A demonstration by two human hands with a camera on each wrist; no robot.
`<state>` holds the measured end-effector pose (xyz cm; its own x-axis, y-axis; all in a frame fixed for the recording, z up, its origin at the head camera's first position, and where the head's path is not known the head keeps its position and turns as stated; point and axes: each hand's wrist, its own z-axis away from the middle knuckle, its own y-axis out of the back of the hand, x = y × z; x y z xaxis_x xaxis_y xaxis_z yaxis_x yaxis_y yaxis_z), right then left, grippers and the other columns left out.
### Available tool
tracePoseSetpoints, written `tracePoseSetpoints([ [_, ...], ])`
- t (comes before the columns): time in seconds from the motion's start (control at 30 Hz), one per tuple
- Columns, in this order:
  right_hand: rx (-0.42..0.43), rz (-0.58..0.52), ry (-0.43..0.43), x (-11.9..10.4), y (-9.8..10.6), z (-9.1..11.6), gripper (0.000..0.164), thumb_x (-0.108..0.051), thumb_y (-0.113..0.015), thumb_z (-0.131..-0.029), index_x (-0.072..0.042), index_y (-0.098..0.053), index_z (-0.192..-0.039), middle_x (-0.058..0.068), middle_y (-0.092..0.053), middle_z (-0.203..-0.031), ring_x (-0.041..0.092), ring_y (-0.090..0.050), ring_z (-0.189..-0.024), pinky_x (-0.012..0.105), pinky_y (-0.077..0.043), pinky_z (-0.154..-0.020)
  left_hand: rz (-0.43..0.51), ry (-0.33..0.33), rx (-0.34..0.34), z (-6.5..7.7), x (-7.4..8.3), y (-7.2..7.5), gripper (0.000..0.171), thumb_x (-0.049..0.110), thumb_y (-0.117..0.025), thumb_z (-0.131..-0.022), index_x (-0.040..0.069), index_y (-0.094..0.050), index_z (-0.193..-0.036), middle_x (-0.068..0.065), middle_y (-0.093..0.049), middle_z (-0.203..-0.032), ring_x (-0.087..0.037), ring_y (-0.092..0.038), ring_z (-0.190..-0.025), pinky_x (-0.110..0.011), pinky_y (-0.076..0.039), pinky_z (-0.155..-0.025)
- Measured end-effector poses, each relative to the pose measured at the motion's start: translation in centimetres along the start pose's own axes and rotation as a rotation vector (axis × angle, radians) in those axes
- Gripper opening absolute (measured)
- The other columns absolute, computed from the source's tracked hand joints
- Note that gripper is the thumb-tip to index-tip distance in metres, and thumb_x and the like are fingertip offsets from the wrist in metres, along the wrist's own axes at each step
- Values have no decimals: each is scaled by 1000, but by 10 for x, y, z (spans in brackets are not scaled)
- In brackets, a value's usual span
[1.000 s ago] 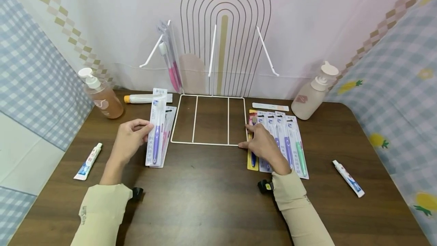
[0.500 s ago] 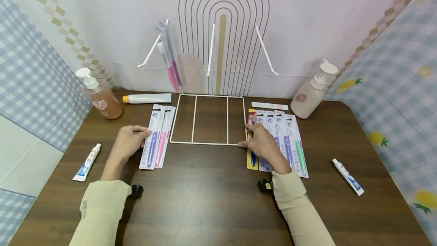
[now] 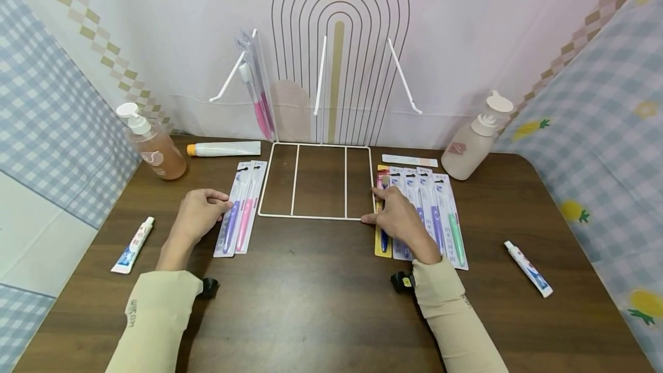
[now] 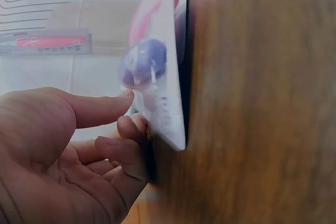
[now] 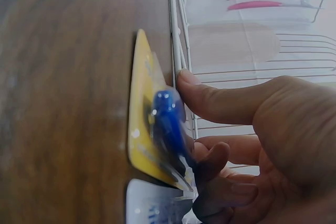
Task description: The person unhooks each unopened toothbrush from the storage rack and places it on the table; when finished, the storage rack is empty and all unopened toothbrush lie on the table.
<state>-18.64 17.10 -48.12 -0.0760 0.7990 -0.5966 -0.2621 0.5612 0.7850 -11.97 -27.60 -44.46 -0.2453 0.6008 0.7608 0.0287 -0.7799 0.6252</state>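
Observation:
My left hand (image 3: 199,217) pinches the left edge of a packaged purple toothbrush (image 3: 231,226) between thumb and fingers. That pack overlaps a packaged pink toothbrush (image 3: 246,217) on the table, just left of the white wire rack (image 3: 311,217). In the left wrist view the purple handle (image 4: 143,62) shows right above my thumb tip. My right hand (image 3: 400,217) grips the rack at its front right corner, thumb on the wire and fingers curled. Below that hand lies a yellow-backed pack with a blue toothbrush (image 5: 169,121), partly hidden by the hand in the head view.
Two pink packaged toothbrushes (image 3: 261,105) hang from the rack's left hook. Right of the rack lie several purple packs and a green toothbrush pack (image 3: 456,235). Pump bottles (image 3: 162,154) stand at both back corners. Toothpaste tubes (image 3: 133,244) lie on both sides; a flat strip (image 3: 409,160) lies behind.
The purple toothbrush pack was raised over the pink one, then came down to its left. Since then it has shifted slightly right. My right hand has stayed in place.

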Motion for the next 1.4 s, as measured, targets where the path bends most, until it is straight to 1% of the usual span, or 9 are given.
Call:
tracePoseSetpoints([
  [0.3, 4, -2, 16, 3, -1, -1, 91, -34, -99, -91, -7, -57, -167, 26, -63, -147, 29, -56, -82, 38, -46, -66, 12, 3, -31, 8, 5, -1, 30, 6, -72, -107, -13, -74, -130, -21, -80, -109, -10, -65, -80, -22, -53, -67],
  [0.43, 15, -4, 29, 2, -1, 0, 91, -33, -99, -90, -7, -58, -167, 28, -63, -149, 27, -53, -77, 38, -45, -64, 28, -1, -47, 8, 5, 3, 34, 6, -71, -107, -14, -72, -134, -19, -80, -109, -8, -65, -78, -23, -54, -65],
  [0.6, 20, 10, 37, -3, 0, 4, 90, -34, -98, -91, -7, -58, -167, 26, -64, -147, 28, -56, -84, 37, -46, -69, 81, -48, 6, 0, 14, 11, 42, 12, -70, -112, -16, -68, -143, -29, -80, -116, -5, -63, -68, -22, -55, -61],
  [0.7, 16, 13, 40, -6, 1, 7, 90, -35, -97, -92, -7, -57, -168, 25, -64, -147, 29, -57, -88, 37, -46, -72, 143, -120, 67, -9, 33, 16, 48, 16, -70, -114, -11, -64, -153, -34, -77, -134, -1, -65, -66, -19, -55, -61],
  [0.87, 5, -7, 16, -8, 5, 8, 91, -36, -98, -92, -9, -57, -169, 25, -63, -149, 27, -54, -85, 37, -44, -70, 279, -226, 143, -35, 76, 23, 53, 18, -69, -115, 1, -58, -165, -28, -70, -154, 4, -67, -71, -15, -54, -61],
  [1.03, 1, 1, 17, -6, 6, 6, 91, -35, -97, -93, -8, -56, -169, 25, -63, -149, 28, -55, -86, 38, -45, -71, 416, -312, 184, -61, 115, 31, 55, 13, -64, -116, 2, -54, -168, -27, -63, -163, 2, -65, -71, -13, -52, -60],
  [1.1, -6, -1, 13, -9, 8, 7, 90, -34, -96, -94, -7, -55, -169, 25, -62, -149, 28, -55, -86, 38, -45, -71, 454, -344, 199, -68, 128, 33, 53, 10, -63, -115, 1, -56, -166, -27, -64, -161, 1, -65, -69, -13, -51, -59],
  [1.2, -13, -6, 0, -10, 9, 8, 91, -33, -96, -94, -7, -53, -170, 25, -62, -147, 28, -55, -84, 38, -45, -70, 433, -374, 220, -75, 146, 36, 48, 10, -64, -113, 2, -63, -160, -21, -70, -153, 1, -66, -68, -14, -51, -58],
  [1.4, 0, 0, 7, -2, 3, 3, 91, -34, -97, -93, -8, -54, -169, 23, -63, -147, 29, -56, -85, 38, -47, -70, 400, -407, 276, -78, 164, 39, 29, 9, -65, -107, 0, -76, -133, 7, -74, -109, 2, -67, -65, -15, -51, -56],
])
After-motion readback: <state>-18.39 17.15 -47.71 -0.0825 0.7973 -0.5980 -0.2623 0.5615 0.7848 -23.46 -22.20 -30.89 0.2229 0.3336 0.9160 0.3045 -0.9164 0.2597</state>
